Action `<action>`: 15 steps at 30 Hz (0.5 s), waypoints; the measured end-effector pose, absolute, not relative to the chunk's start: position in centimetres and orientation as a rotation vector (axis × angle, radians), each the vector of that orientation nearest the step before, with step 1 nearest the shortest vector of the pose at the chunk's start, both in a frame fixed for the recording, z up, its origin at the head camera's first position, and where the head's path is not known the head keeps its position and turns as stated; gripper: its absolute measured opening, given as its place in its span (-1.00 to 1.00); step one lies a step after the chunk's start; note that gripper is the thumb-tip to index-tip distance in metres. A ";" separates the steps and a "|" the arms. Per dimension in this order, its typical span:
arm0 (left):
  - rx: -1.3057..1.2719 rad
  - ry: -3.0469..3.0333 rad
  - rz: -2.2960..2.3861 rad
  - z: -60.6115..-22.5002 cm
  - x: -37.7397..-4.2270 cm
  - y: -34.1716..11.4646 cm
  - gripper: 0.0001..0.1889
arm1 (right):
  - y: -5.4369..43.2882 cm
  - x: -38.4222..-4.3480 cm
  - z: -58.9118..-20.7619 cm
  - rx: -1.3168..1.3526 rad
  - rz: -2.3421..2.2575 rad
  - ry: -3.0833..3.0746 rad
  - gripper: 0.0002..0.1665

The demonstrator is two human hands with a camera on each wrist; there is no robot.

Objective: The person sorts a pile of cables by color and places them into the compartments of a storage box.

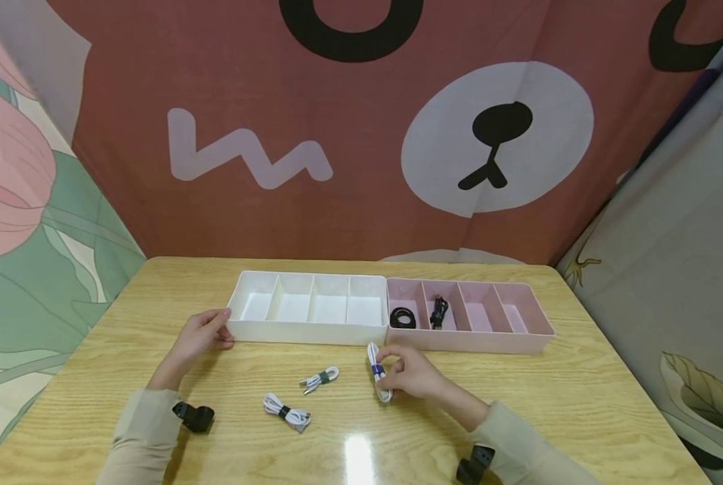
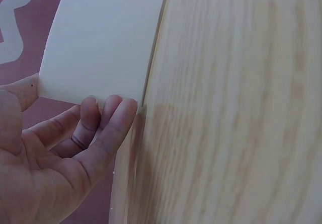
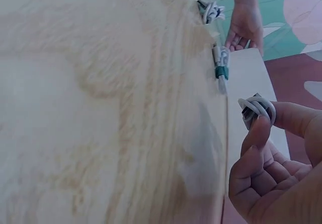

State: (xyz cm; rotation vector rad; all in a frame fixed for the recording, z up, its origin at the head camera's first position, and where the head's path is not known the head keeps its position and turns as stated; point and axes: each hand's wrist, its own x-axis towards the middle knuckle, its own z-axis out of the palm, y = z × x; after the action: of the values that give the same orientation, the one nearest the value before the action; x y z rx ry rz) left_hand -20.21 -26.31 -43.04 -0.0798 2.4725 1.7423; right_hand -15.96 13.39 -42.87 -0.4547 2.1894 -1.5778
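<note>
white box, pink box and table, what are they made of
White box: probably smooth, satin plastic; thin, even walls and rounded corners. Pink box: likely similar plastic, also smooth, with thin dividers. Table: wood or wood-look laminate, glossy; visible grain and a bright reflection.

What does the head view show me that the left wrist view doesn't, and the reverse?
Only the head view: the right hand pinching a purple-banded white cable; a black-banded white cable and a green-banded white cable on the wooden table; the pink box with two black cables in it; the inside of the white box.

Only the left wrist view: the palm side of the left hand, fingertips close up at the white box's edge.

Both: the left hand touching the white box, the table, part of the reddish backdrop.
</note>
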 end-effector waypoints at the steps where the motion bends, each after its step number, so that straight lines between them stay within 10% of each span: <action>1: -0.088 2.472 1.745 -43.1 -20.2 -26.3 -0.38 | 13.4 -15.9 -42.7 -0.461 -1.585 2.186 -0.56; 15: -0.091 2.467 1.745 -43.1 -20.2 -26.4 -0.36 | 13.3 -15.7 -41.5 -0.434 -1.668 2.151 -0.59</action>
State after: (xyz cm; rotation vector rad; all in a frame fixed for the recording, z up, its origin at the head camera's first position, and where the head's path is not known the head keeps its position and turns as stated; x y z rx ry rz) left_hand -20.25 -26.43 -43.09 -0.0908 2.4669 1.7449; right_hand -15.67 13.26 -41.46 -0.4340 2.1505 -1.6683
